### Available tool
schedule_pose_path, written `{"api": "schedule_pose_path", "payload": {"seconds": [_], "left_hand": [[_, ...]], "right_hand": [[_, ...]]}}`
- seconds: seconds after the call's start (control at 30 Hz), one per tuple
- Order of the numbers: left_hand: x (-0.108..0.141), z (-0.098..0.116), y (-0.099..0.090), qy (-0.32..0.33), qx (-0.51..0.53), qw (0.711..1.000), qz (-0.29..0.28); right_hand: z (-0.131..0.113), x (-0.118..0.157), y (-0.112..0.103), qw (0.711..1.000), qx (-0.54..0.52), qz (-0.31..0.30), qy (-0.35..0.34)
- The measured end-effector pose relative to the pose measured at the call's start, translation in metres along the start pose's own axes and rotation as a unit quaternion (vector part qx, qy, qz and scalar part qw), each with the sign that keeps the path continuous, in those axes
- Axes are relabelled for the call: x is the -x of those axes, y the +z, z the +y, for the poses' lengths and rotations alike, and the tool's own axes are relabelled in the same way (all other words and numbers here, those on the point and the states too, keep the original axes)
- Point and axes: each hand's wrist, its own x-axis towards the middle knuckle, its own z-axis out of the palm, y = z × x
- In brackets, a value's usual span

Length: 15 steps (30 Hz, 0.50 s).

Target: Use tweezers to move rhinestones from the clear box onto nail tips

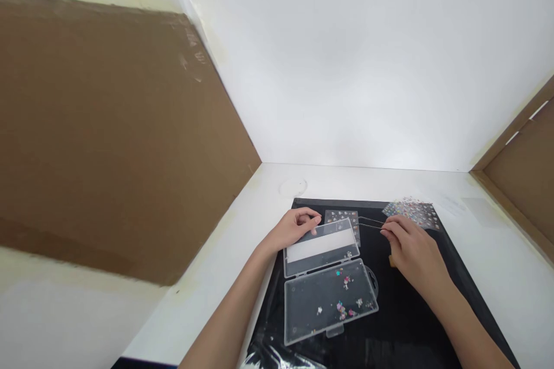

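Left of the black mat (389, 323), a brown cardboard panel (108, 138) leans along the white tabletop (208, 277), and a round clear disc (293, 187) lies beyond the mat's far edge. At the mat's left side, the left hand (296, 229) curls its fingers (309, 220) narrowly over the far corner of the lid (322, 248) of an open clear plastic case (331, 302); whether they grip or only rest there cannot be told. Small colored gems (341, 310) lie loose in the case's shallow base, where a bump to the case could scatter them across the dark mat, making them hard to find. Just beyond the lid, a small sticker sheet (341, 219) lies partly behind it. Toward the mat's right side, the right hand (415, 253) pinches slim metal tweezers (370, 223) between narrowly closed fingers (389, 230), their tips reaching left just above the small sheet. A slip of pressure could flick away anything they held. A larger sticker sheet (411, 212) lies at the far right corner of the mat, just beyond the right hand.
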Motion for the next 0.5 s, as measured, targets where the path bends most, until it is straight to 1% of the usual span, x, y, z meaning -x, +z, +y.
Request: {"api": "schedule_pose_path", "payload": {"seconds": [0.23, 0.37, 0.43, 0.5], "left_hand": [[0.0008, -0.0003, 0.0001, 0.003, -0.002, 1.0, 0.001], [0.0021, -0.0017, 0.0006, 0.006, 0.009, 1.0, 0.012], [0.0022, -0.0028, 0.0012, 0.003, 0.015, 1.0, 0.014], [0.0016, -0.0044, 0.002, 0.006, 0.026, 1.0, 0.016]], "right_hand": [[-0.0011, -0.0014, -0.0018, 1.0, -0.005, 0.022, 0.0], [-0.0027, -0.0017, -0.0013, 0.999, -0.019, 0.034, 0.004], [-0.0043, -0.0019, -0.0006, 0.999, -0.025, 0.048, -0.007], [-0.0067, -0.0023, 0.0, 0.997, -0.023, 0.064, -0.035]]}}
